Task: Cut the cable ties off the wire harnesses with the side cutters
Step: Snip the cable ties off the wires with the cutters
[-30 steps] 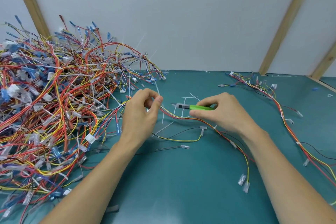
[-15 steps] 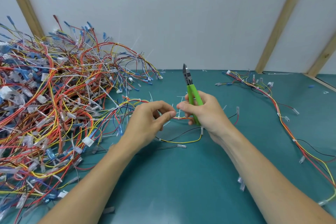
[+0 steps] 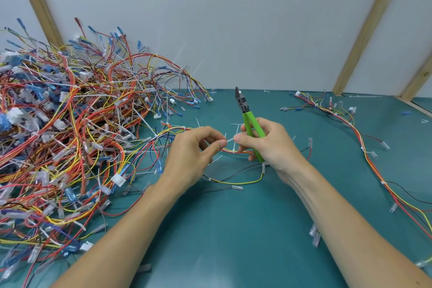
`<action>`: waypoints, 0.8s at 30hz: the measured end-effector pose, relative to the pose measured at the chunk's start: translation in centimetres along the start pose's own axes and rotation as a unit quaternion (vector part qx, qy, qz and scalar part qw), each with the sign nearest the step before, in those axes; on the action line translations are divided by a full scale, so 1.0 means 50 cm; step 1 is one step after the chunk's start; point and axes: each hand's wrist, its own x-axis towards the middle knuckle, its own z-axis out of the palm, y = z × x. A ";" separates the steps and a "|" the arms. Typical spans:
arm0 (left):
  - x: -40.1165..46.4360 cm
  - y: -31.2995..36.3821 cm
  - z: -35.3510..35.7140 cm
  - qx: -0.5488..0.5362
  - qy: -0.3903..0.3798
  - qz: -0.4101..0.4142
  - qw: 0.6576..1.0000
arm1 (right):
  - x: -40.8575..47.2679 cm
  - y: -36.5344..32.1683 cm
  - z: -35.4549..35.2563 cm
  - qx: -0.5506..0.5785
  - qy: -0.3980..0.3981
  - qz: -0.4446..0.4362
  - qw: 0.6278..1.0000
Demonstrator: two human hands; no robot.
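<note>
My right hand (image 3: pixel 266 145) grips the green-handled side cutters (image 3: pixel 248 121), held upright with the dark jaws pointing up and away. Its thumb and forefinger also pinch one end of a white cable tie (image 3: pixel 230 140). My left hand (image 3: pixel 194 154) pinches the other end of that tie. Just under the fingers runs the red, yellow and orange wire harness (image 3: pixel 236 152), which curves left toward the pile and right behind my right hand.
A big tangled pile of harnesses (image 3: pixel 70 135) fills the left of the green table (image 3: pixel 233 229). Another harness (image 3: pixel 364 147) lies stretched along the right side. Loose cut ties (image 3: pixel 237 125) are scattered behind the hands. A white wall with wooden battens stands at the back.
The side cutters swung from lying level across the harness to standing upright in my right hand. Both hands drew together and now pinch a white tie between them.
</note>
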 end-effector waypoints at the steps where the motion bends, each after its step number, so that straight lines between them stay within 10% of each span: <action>1: 0.000 -0.001 0.000 0.004 0.000 0.005 1.000 | 0.001 0.001 0.000 0.000 0.004 0.000 1.000; 6: -0.004 -0.004 0.005 0.044 0.031 0.027 0.998 | 0.004 0.010 0.000 -0.039 0.001 -0.003 0.999; 10: 0.001 0.002 -0.004 0.075 0.107 0.045 0.990 | 0.029 0.031 0.008 -0.059 0.160 -0.008 0.985; 24: -0.009 0.028 -0.026 0.354 -0.211 -0.049 0.910 | 0.072 0.071 -0.033 -0.323 0.315 0.018 0.893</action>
